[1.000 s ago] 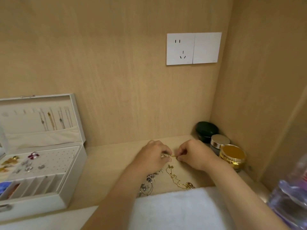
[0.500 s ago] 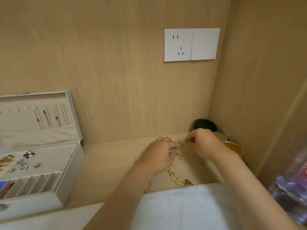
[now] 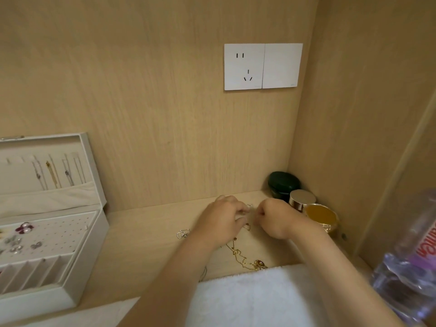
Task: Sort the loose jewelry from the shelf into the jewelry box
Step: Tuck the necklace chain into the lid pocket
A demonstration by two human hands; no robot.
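My left hand (image 3: 221, 223) and my right hand (image 3: 276, 218) sit close together above the wooden shelf (image 3: 146, 234), both pinching a thin silver chain (image 3: 249, 206) stretched between their fingertips. A gold necklace (image 3: 245, 258) with a pendant lies loose on the shelf just below my hands. Another silver piece (image 3: 182, 233) lies to the left of my left wrist. The white jewelry box (image 3: 89, 232) stands open at the left, with chains hung in its lid and earrings on its dotted panel.
Three jars crowd the right back corner: a black one (image 3: 283, 182), a metal-lidded one (image 3: 302, 199) and a gold one (image 3: 322, 215). A white towel (image 3: 247, 300) covers the near edge. A plastic bottle (image 3: 410, 260) stands at the right. A wall socket (image 3: 263, 66) is on the back panel.
Both hands lifted away from the gold necklace and moved toward the back wall, still joined on the thin chain; the silver piece to the left came into view.
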